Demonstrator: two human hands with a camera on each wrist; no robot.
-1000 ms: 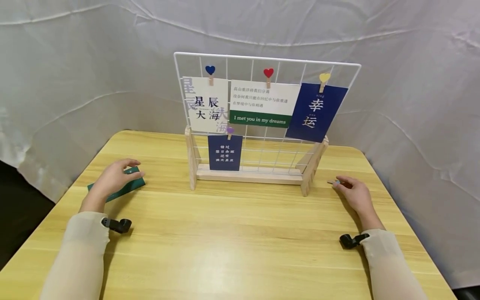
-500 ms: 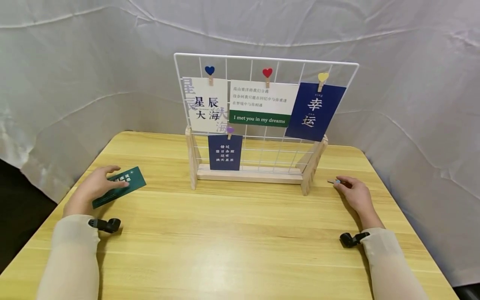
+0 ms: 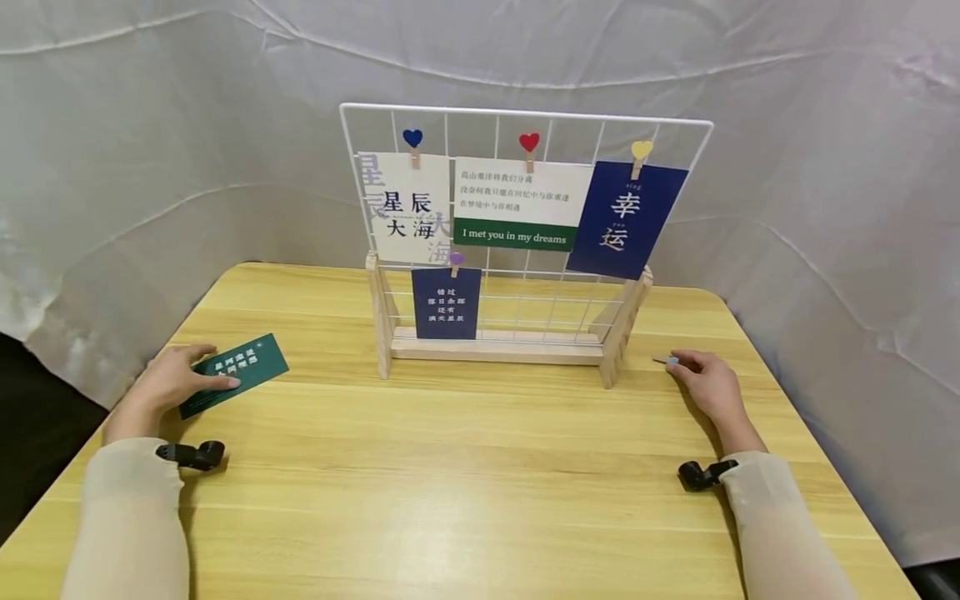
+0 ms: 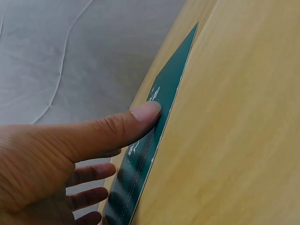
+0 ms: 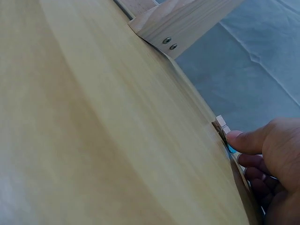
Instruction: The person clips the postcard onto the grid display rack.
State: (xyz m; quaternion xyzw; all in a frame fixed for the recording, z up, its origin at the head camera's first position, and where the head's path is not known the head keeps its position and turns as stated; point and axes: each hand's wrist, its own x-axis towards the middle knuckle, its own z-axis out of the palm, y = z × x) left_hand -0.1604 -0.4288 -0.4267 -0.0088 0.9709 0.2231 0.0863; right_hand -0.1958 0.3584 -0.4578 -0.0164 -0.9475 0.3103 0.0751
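On the table, left of the grid stand: green card [image 3: 234,373] lying flat near the table edge, not yet hung
Right of the grid stand: small wooden clip [image 3: 666,361] with a light-blue top, lying on the table [image 3: 480,467], well apart from the green card
Left hand [image 3: 168,382]: pressed on the green card, thumb straight along its near edge, other fingers spread over the card's outer side; no curl round it
Right hand [image 3: 708,385]: thumb and forefinger tips pinched at the clip, low on the table
On the grid stand [image 3: 525,125]: four cards already pegged, three along the top row under blue, red and yellow heart clips, one small navy card [image 3: 447,302] lower left under a purple clip
Done: four cards hung
Left, by judgement: green card and clip to be lifted, brought together and pegged on a free part of the grid, lower right looking vacant
Left wrist view only: thumb [image 4: 140,115] flat on the card's printed face, fingers beyond the table edge
Right wrist view only: clip's [image 5: 222,125] wooden jaw end poking past the thumb, stand's screwed wooden foot [image 5: 180,21] beyond
Head view only: whole stand and both hands at once
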